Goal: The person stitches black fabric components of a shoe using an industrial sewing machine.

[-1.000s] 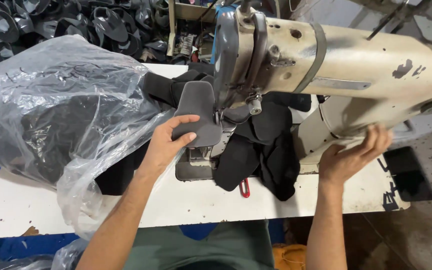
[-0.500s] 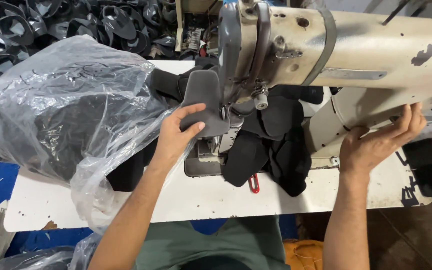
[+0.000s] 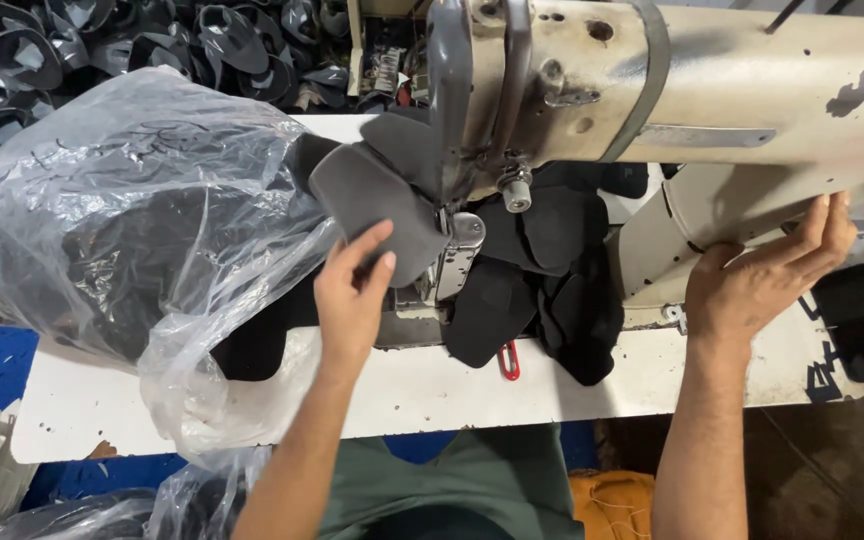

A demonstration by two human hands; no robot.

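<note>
Cream sewing machine [image 3: 712, 90] fills upper right; clear plastic bag [image 3: 122, 230] of dark pieces sits left on the white surface [image 3: 432, 385]. Left hand [image 3: 352, 290] grip clamped on grey fabric piece [image 3: 372, 195] at centre under the needle; right hand [image 3: 762, 280] open, flat against machine base. Risk: fingertips near needle could get caught, bag could snag.

plastic bag [image 3: 122, 230] left on the table [image 3: 432, 385], sewing machine [image 3: 672, 90] right, fabric pieces [image 3: 542, 270] beneath its arm
</note>
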